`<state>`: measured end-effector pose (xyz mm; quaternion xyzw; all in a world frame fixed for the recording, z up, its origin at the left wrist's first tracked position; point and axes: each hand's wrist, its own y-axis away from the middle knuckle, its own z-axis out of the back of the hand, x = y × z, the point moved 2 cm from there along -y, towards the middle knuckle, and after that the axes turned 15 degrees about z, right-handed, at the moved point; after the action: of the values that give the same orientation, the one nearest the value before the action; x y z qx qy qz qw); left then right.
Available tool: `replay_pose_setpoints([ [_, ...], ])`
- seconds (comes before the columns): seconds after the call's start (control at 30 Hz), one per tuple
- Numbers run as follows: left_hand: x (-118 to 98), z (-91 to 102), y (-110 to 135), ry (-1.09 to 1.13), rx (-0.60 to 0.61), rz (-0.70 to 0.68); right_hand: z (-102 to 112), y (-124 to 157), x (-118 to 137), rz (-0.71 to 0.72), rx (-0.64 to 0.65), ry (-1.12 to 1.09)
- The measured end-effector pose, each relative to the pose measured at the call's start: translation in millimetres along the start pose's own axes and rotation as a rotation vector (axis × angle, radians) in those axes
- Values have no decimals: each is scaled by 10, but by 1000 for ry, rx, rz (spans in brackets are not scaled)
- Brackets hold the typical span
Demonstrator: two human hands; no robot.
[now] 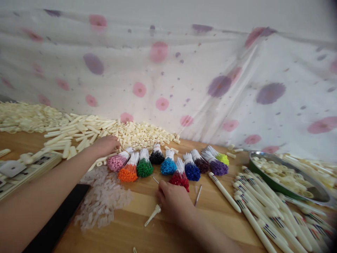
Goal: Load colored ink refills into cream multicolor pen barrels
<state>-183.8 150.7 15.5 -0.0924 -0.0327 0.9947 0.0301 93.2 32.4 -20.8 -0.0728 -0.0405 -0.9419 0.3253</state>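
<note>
My left hand (107, 146) reaches to the near edge of a heap of small cream plastic pen parts (142, 133). Its fingers are bent and together; whatever they grip is hidden. Low over the table, my right hand (173, 202) has curled fingers, and their contents cannot be made out. A thin pen refill (155, 180) shows at its fingertips. Just left of that hand is a cream clip-like pen part (153, 214). Another refill (198, 195) lies to its right. Bundled refills in several colours stand beyond, among them red (179, 177), orange (128, 172) and green (144, 167).
Translucent small pieces (102, 200) are heaped beside a black flat object (61, 218). A power strip (31, 172) lies at left. Finished-looking multicolour pens (263, 207) are piled at right, near a metal-rimmed bowl (251, 154) of cream rings. A spotted plastic sheet (171, 80) hangs behind.
</note>
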Motion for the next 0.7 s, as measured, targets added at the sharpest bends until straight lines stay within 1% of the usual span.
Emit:
replay_pose_setpoints([
  [0.1, -36, -31, 3, -71, 75, -35, -28, -19, -2, -18, -41, 16],
  [0.2, -48, 31, 28, -71, 76, -30, -46, -55, 20, -11, -62, 29],
  [0.27, -57, 118, 64, -34, 41, -6, -49, -111, 29, -16, -71, 39],
  [0.37, -98, 271, 158, 72, -51, 57, -47, -249, 27, -54, -70, 49],
  [0.47, -209, 355, 322, 204, -121, 142, -50, -404, 31, -103, -57, 41],
  [0.5, -270, 348, 401, 254, -123, 162, -55, -448, 36, -118, -52, 35],
  [0.57, -433, 274, 603, 376, -97, 166, -71, -514, 47, -150, -41, 19],
  [0.7, -847, -56, 1113, 651, 66, 119, -104, -563, 48, -195, -41, -34],
])
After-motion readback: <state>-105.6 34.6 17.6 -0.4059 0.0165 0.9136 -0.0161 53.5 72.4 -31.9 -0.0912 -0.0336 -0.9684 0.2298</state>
